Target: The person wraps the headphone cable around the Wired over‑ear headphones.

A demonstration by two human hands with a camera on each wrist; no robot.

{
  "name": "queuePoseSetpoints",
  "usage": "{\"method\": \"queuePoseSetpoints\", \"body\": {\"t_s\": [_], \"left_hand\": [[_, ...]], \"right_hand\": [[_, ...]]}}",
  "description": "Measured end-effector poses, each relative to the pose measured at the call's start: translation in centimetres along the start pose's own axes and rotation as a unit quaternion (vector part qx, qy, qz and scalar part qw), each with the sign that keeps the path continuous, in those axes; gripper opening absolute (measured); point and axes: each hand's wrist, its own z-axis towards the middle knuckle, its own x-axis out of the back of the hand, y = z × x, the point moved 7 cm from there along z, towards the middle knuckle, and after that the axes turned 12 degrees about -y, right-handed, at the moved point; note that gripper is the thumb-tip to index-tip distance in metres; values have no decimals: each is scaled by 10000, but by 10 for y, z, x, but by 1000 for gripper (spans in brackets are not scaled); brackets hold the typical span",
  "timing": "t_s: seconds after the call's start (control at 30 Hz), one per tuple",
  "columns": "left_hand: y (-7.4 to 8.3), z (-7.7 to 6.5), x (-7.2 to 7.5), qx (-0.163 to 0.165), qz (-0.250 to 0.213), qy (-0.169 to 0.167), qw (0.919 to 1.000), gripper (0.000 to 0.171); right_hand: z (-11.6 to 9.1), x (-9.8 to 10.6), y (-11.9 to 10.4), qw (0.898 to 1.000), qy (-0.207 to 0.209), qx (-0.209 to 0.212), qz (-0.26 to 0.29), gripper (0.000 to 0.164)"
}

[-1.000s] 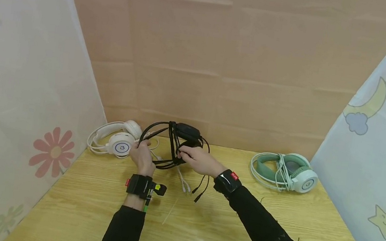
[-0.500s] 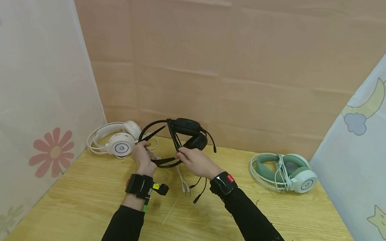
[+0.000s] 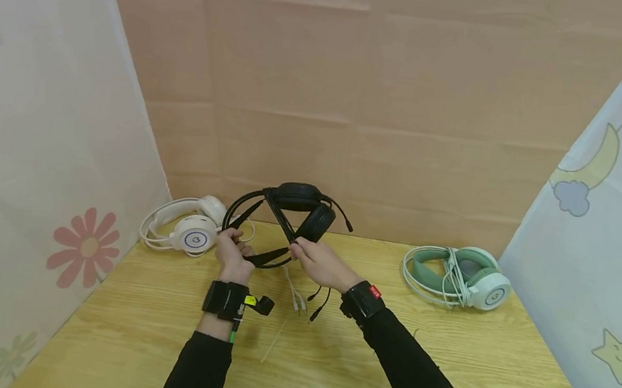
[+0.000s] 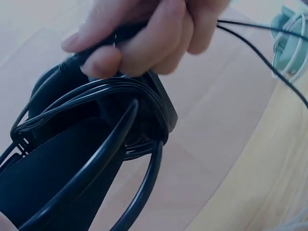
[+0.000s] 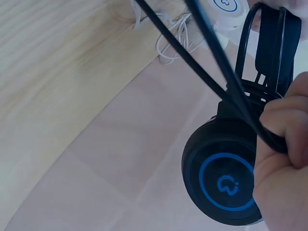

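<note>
Both hands hold a black headset (image 3: 299, 207) above the wooden table (image 3: 441, 362). My left hand (image 3: 231, 248) grips the band's left side. My right hand (image 3: 312, 258) pinches black cable (image 5: 226, 72) wound across the band, close to the ear cup (image 5: 224, 185) with its blue ring. In the left wrist view the right hand's fingers (image 4: 144, 33) curl round the cable bundle (image 4: 120, 120). Black plug ends (image 3: 317, 302) dangle below the right hand.
A white headset (image 3: 189, 226) lies at the back left, its white cable (image 3: 294, 291) trailing under the hands. A green and white headset (image 3: 459, 278) with wound cable lies at the back right. Cloth screens stand on both sides, with a tan wall behind.
The black headset has risen a little and turned, so the ear cup now stands above the right hand. Both hands kept their hold and shifted slightly upward.
</note>
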Motion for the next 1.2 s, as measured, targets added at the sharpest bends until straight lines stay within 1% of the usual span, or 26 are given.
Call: {"method": "queuePoseSetpoints", "body": {"t_s": [0.1,0.27,0.4,0.53,0.63,0.73,0.77,0.8,0.87,1.0,1.1,1.2], "left_hand": [[-2,1,0,-39,-63,56,10000,37],[-3,3,4,-267,-268,267,9989,28],[-3,4,7,-368,-380,358,9980,26],[-5,4,7,-225,-330,365,9985,26],[-6,4,8,-141,-476,346,9982,27],[-5,6,8,-110,-635,266,9976,26],[-5,6,8,-83,-705,259,9971,26],[-5,6,8,-48,-732,252,9970,27],[-7,6,7,81,-826,222,9963,28],[-13,3,4,328,-1070,238,9934,31],[-15,1,2,400,-1180,213,9920,30],[-17,0,0,479,-1129,186,9923,27]], "right_hand": [[0,1,0,10000,-3,-26,57,36],[-1,1,2,9998,-67,-87,-171,36],[-6,-2,10,9995,-14,-160,-264,33],[-13,-3,23,9996,73,-271,-57,34],[-20,-5,35,9987,30,-326,393,34],[-26,-7,48,9954,29,-337,892,31],[-27,-7,52,9951,72,-332,933,29],[-28,-7,57,9953,116,-314,909,28],[-29,-7,62,9971,225,-252,679,26],[-30,-7,65,9988,438,-171,117,25],[-30,-6,66,9981,537,-286,74,25],[-29,-6,68,9956,723,-515,299,24]]}}
